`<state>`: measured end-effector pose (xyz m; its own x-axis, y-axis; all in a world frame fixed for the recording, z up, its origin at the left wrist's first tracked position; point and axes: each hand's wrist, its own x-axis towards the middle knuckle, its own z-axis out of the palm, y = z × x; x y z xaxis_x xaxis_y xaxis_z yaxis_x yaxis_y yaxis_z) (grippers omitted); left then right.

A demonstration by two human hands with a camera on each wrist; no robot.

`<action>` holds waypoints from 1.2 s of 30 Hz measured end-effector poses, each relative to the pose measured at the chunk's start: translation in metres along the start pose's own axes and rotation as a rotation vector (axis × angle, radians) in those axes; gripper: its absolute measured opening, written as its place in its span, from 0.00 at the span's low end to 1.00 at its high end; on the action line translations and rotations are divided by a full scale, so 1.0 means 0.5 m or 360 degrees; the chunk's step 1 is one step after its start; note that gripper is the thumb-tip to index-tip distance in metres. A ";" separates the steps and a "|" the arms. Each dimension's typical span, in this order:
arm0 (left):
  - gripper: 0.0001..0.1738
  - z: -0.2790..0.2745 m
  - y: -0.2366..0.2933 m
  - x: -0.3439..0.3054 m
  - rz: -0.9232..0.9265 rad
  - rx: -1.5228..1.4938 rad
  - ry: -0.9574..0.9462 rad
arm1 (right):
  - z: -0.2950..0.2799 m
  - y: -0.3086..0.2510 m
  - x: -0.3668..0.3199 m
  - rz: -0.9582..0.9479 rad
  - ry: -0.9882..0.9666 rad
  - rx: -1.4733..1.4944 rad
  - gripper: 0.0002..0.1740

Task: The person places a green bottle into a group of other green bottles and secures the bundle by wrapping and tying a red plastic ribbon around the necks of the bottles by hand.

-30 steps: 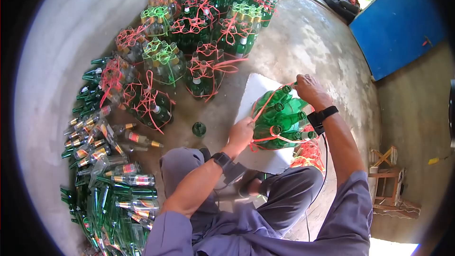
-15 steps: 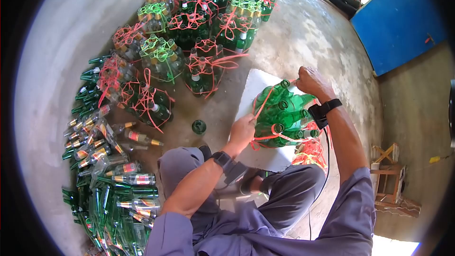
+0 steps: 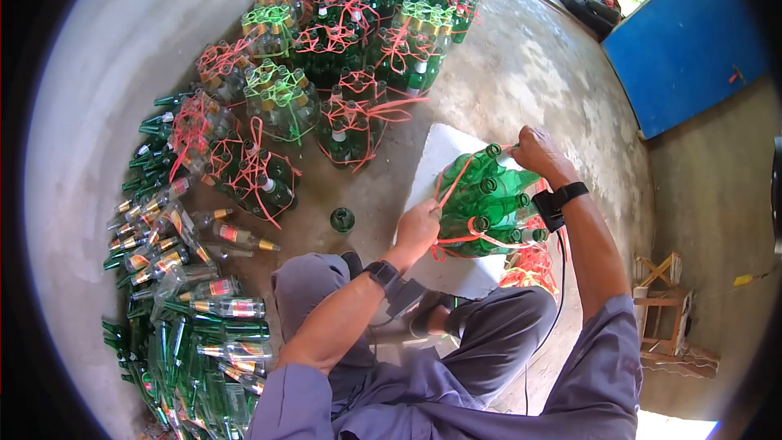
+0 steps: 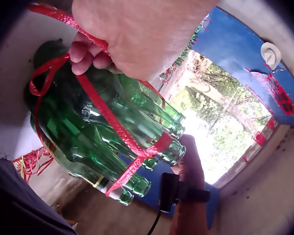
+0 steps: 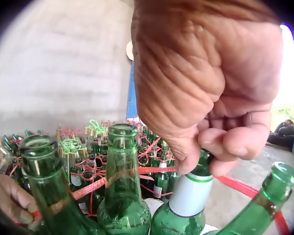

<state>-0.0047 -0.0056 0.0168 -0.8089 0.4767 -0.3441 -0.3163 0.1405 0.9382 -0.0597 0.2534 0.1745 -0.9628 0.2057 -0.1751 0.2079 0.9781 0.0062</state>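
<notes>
Knees: grey trouser legs (image 3: pixel 509 330) bend at the near edge of the white slab (image 3: pixel 460 275).
Left hand: the left hand (image 3: pixel 417 228) grips the red strap (image 3: pixel 454 182) in curled fingers, at the bundle's left side and above the slab's left edge.
Right hand: the right hand (image 3: pixel 542 155) has a narrow grip, thumb and fingers pinched round the neck of the white-labelled bottle (image 5: pixel 191 196) at the bundle's far side; the strap runs past the fingertips.
Green bottle bundle: the green bottle bundle (image 3: pixel 468 195) stands on the slab between both hands, necks up, strap around it; bare slab shows to its left and nearer the knees.
Strap pile: a tangle of red strap (image 3: pixel 531 265) lies just beside the slab's right edge.
Lone bottle: one green bottle (image 3: pixel 342 221) stands on the floor left of the slab, apart from the rest.
Loose bottles: a heap of loose bottles (image 3: pixel 195 342) lies on its side along the left wall.
Tied bundles: upright tied bundles (image 3: pixel 338 41) crowd the floor beyond the lone bottle.
Open floor: bare concrete (image 3: pixel 570 106) spreads from the slab's far right toward the blue door (image 3: pixel 692 41).
</notes>
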 end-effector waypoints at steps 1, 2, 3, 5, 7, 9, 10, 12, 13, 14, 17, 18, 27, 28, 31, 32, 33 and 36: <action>0.14 0.000 0.003 -0.003 0.0008 0.0023 0.0005 | -0.002 0.001 -0.004 0.0009 -0.0006 0.0057 0.16; 0.14 -0.001 0.005 -0.006 0.0015 0.0046 0.0013 | -0.003 0.001 -0.008 0.0003 -0.0007 0.0058 0.16; 0.14 -0.003 0.011 -0.010 0.0013 0.0047 0.0024 | -0.005 -0.001 -0.015 -0.0030 0.0009 0.0003 0.17; 0.14 -0.002 0.021 -0.019 0.0008 0.0006 0.0035 | -0.010 -0.007 -0.030 -0.0080 0.0017 -0.0050 0.18; 0.14 0.000 0.006 -0.013 0.0007 -0.0020 0.0047 | -0.033 -0.027 -0.056 -0.0037 0.0160 -0.0293 0.19; 0.14 0.006 -0.018 0.002 0.0030 0.0018 0.0055 | -0.053 -0.044 -0.088 -0.0124 0.0411 -0.0239 0.19; 0.14 0.011 -0.031 0.008 0.0015 0.0020 0.0080 | -0.064 -0.060 -0.103 -0.0199 0.0666 -0.0186 0.19; 0.14 0.018 -0.055 0.014 0.0260 0.0132 0.0172 | -0.094 -0.115 -0.135 -0.0268 0.0610 -0.0053 0.18; 0.13 0.021 -0.057 0.012 0.0324 0.0170 0.0240 | -0.110 -0.146 -0.147 -0.0305 0.0564 0.0058 0.18; 0.13 0.023 -0.060 0.013 0.0310 0.0180 0.0258 | -0.126 -0.181 -0.156 -0.0320 0.0556 0.0076 0.18; 0.11 0.027 -0.062 0.005 0.0241 0.0122 0.0278 | -0.129 -0.295 -0.166 -0.0690 0.0225 0.0315 0.18; 0.11 0.030 -0.082 0.011 0.0232 0.0124 0.0278 | -0.119 -0.335 -0.156 -0.0775 0.0152 0.0286 0.17; 0.10 0.028 -0.123 -0.007 0.0449 0.0075 0.0142 | 0.137 -0.635 -0.032 -0.1201 -0.0815 -0.0308 0.11; 0.10 0.029 -0.111 -0.015 0.0420 -0.0040 0.0108 | 0.168 -0.644 -0.025 -0.1203 -0.0821 -0.0309 0.11; 0.10 0.005 -0.019 -0.055 0.0369 -0.0168 0.0037 | 0.241 -0.654 -0.005 -0.1217 -0.0736 -0.0332 0.12; 0.10 0.003 -0.025 -0.047 0.0366 -0.0168 0.0044 | 0.260 -0.660 0.001 -0.1209 -0.0736 -0.0345 0.13; 0.11 0.007 -0.035 -0.036 0.0255 -0.0122 0.0037 | 0.280 -0.665 0.004 -0.1201 -0.0740 -0.0355 0.13; 0.13 0.001 -0.020 -0.038 0.0095 0.0103 0.0060 | 0.360 -0.661 0.006 -0.1227 -0.0593 -0.0280 0.14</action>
<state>0.0139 -0.0157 0.0141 -0.8439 0.4530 -0.2875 -0.2353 0.1692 0.9571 -0.1002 -0.0749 -0.0052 -0.6986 -0.5082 -0.5036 -0.5373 0.8375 -0.0998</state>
